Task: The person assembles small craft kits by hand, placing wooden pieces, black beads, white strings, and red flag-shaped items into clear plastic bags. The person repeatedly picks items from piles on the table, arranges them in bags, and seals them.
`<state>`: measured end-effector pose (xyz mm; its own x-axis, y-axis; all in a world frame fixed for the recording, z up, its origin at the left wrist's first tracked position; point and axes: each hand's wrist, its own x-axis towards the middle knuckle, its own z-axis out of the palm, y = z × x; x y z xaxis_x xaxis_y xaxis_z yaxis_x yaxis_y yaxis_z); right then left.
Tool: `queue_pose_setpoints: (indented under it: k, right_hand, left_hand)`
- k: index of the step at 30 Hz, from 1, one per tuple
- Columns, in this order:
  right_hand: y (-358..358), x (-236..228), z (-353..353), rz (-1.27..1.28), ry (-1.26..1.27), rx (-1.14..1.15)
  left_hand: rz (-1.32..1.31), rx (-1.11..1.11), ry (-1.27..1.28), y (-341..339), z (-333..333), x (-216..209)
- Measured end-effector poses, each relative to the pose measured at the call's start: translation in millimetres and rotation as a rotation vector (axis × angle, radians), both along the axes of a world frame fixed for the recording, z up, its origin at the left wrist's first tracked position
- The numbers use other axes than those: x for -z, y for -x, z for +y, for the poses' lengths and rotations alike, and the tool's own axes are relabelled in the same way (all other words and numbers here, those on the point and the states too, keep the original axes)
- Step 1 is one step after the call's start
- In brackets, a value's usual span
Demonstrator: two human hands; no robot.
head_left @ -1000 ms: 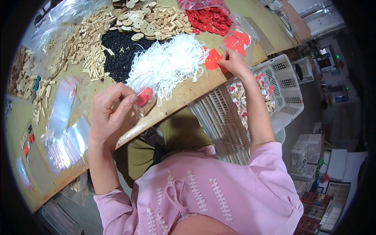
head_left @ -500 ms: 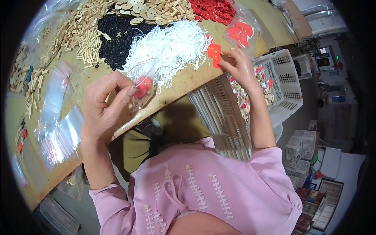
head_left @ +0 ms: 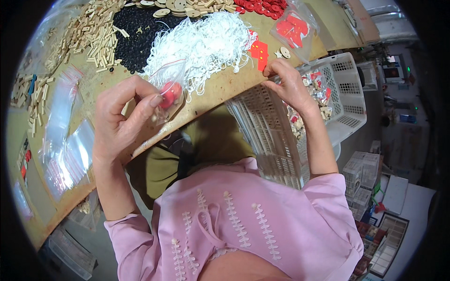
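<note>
My left hand [head_left: 123, 117] pinches a small clear zip bag [head_left: 169, 89] over the table's front edge; round red pieces show inside it. My right hand [head_left: 288, 84] rests at the table edge further right, its fingertips on flat red pieces [head_left: 259, 50]; whether it grips one I cannot tell. Between the two hands lies a heap of white string [head_left: 201, 44]. Behind that are a pile of small black beads [head_left: 136, 35], pale wooden sticks [head_left: 96, 33] and round wooden discs [head_left: 187, 5].
A white plastic basket [head_left: 349, 89] holding filled bags stands to the right, below the wooden table [head_left: 220, 89]. Empty clear zip bags [head_left: 65, 140] lie at the left. A bag of red pieces [head_left: 293, 28] sits at the back right. Stacked boxes are on the floor at right.
My right hand has drawn back from the far red pieces toward the table's front edge. My left hand still holds the small bag, now a little nearer to me.
</note>
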<state>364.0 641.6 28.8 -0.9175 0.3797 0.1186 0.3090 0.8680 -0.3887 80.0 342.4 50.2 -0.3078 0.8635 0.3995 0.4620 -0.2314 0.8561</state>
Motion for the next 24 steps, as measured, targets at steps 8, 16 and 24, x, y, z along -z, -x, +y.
queue_pose_setpoints:
  k: [8,16,24]
  right_hand:
    - [11,-4,4,-0.228,-0.398,0.098]
    - [4,19,-30,-0.170,-0.410,-0.013]
    - [-4,17,-26,-0.015,-0.301,-0.035]
  left_hand:
    - [0.037,-0.023,0.009,-1,2,0]
    - [0.083,-0.035,0.015,-1,1,1]
    - [0.078,-0.029,-0.018,-2,3,2]
